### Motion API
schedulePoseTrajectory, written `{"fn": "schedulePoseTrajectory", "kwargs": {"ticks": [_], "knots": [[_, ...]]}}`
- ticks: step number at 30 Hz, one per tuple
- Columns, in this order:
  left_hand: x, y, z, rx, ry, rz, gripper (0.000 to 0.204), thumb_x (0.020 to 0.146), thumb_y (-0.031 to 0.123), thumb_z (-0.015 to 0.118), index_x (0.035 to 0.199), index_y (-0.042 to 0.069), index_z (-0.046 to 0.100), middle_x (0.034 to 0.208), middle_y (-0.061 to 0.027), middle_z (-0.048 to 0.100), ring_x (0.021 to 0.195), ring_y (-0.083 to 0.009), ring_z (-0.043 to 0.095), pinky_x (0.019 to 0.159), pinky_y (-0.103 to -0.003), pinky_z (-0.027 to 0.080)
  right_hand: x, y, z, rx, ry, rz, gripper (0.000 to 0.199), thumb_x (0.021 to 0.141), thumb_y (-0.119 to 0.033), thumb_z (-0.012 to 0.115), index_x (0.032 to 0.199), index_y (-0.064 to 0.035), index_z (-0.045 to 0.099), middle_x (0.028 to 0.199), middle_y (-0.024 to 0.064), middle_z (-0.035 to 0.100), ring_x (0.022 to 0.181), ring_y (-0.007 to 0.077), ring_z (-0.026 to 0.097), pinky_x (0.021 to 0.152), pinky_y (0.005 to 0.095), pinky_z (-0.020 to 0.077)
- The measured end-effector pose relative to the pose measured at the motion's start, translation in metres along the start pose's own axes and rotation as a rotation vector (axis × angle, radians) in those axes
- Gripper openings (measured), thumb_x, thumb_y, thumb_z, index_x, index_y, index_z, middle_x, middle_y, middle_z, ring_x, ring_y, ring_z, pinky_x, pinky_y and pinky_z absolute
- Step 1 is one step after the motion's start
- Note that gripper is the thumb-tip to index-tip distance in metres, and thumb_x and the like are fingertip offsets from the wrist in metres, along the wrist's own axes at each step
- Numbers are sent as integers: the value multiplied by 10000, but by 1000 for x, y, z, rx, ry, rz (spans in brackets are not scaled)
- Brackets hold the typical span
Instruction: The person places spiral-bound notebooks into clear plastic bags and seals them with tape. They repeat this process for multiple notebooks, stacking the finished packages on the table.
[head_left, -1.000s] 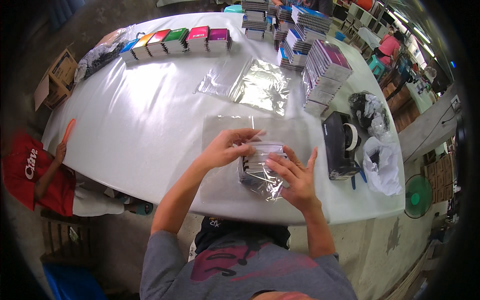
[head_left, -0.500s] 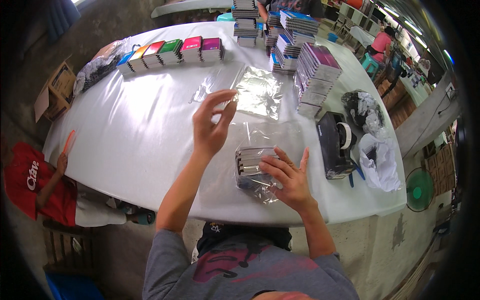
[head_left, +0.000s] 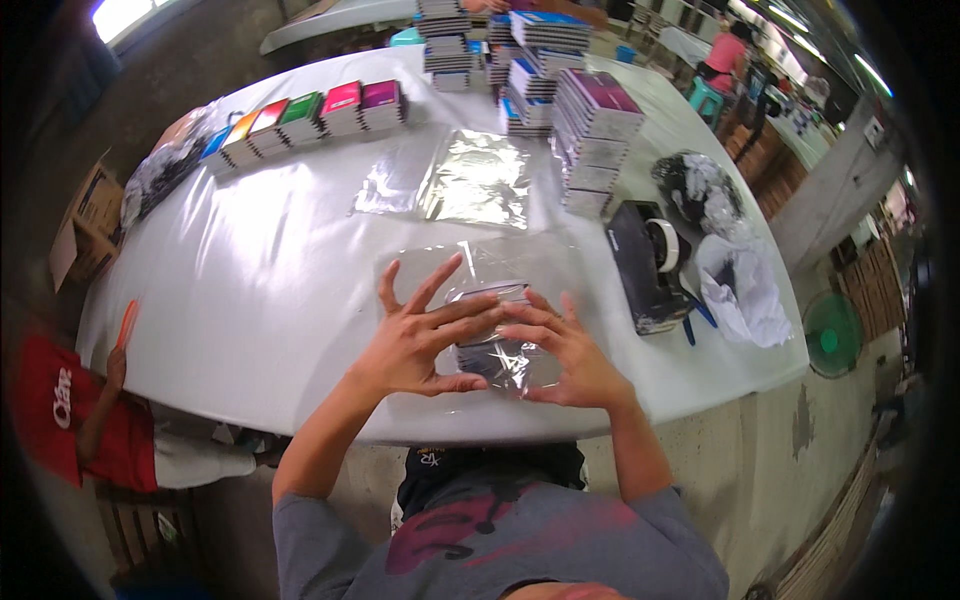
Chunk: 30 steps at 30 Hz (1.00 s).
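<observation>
Clear-plastic-wrapped notebook bundle [head_left: 482,358], head view: lay on the desk [head_left: 240,340] between the splayed left hand [head_left: 412,342] and the loosely curved right hand [head_left: 572,358], neither clenched, fingers of both reaching over it, about equally near, its long axis too covered to tell.

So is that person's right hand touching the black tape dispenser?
Apart. The head view shows a strip of white tabletop between the right hand and the black tape dispenser.
</observation>
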<state>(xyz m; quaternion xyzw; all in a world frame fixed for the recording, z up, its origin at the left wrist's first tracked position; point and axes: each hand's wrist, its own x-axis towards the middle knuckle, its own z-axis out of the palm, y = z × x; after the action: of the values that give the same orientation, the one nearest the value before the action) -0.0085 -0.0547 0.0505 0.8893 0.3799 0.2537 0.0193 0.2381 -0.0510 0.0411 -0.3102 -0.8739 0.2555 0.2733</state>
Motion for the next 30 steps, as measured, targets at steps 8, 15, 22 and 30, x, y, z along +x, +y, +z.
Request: {"fn": "schedulePoseTrajectory", "kwargs": {"ticks": [8, 15, 22, 30], "knots": [[-3, 4, 1, 43, -73, -61, 708, 558, 478, 745, 1230, 350, 560, 1332, 112, 500, 1388, -292, 202, 1075, -556, -122, -71, 61, -95, -197, 754, 681, 299, 766, -232, 729, 1015, -90, 642, 1054, 12, 587, 872, 129, 537, 709, 262, 427], [-3, 3, 1, 11, -92, -66, 713, 582, 425, 737, 1260, 352, 527, 1350, 116, 479, 1390, -263, 208, 1060, -585, -104, -99, 122, -111, 214, 491, 969, 323, 824, -387, 671, 929, -82, 647, 867, -31, 596, 712, 84, 460, 622, 231, 349], [-2, 3, 2, 21, -97, -92, 742, 529, 375, 761, 1239, 376, 543, 1337, 120, 494, 1390, -276, 203, 1078, -575, -102, -108, 120, -105, 813, 618, 962, 175, 846, -292, 660, 942, -148, 630, 911, -75, 590, 892, 105, 495, 690, 397, 428], [-2, 2, 0, 30, -108, -74, 698, 585, 364, 724, 1255, 369, 527, 1346, 127, 480, 1386, -248, 222, 1059, -597, -88, -131, 118, -89, 1012, 788, 808, 151, 845, -202, 658, 952, -96, 642, 938, -23, 621, 924, 124, 545, 838, 475, 446]]}}
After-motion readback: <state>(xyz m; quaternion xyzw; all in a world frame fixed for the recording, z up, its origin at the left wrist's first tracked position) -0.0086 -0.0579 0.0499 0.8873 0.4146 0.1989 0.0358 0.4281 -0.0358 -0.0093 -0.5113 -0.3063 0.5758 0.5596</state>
